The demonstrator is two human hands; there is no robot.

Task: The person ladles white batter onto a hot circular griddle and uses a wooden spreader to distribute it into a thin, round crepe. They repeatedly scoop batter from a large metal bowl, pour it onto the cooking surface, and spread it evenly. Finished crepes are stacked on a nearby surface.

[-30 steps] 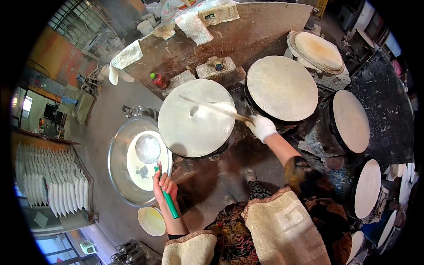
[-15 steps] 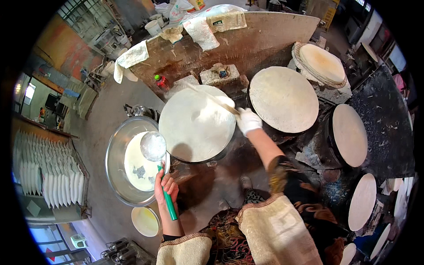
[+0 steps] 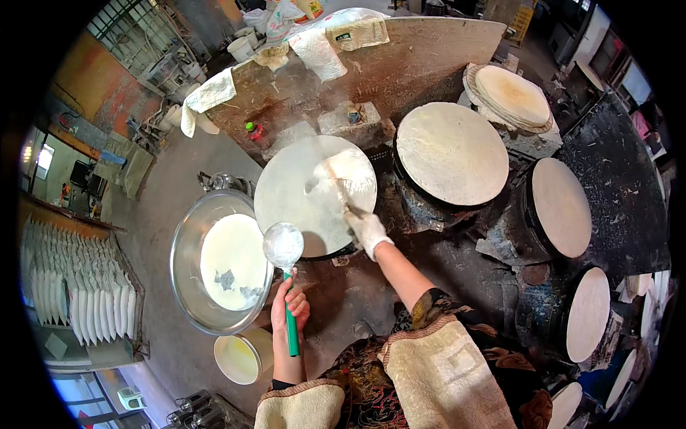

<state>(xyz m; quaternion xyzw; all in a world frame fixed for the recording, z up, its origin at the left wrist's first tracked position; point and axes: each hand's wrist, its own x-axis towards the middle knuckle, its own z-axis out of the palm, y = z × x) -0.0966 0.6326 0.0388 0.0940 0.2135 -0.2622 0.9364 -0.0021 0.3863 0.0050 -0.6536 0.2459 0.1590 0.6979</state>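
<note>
One steel basin [image 3: 187,236] holds white batter [image 3: 232,261]; ladle [image 3: 284,245] above

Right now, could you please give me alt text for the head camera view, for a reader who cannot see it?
The gloved right hand drags a spreader across a round griddle coated in pale batter, while the bare left hand holds a green-handled ladle beside a steel basin of batter. Further batter-covered griddles curve away to the right.

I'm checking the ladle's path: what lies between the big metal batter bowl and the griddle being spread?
In the head view, only the ladle, held by the left hand, sits between the bowl and the griddle.
</note>
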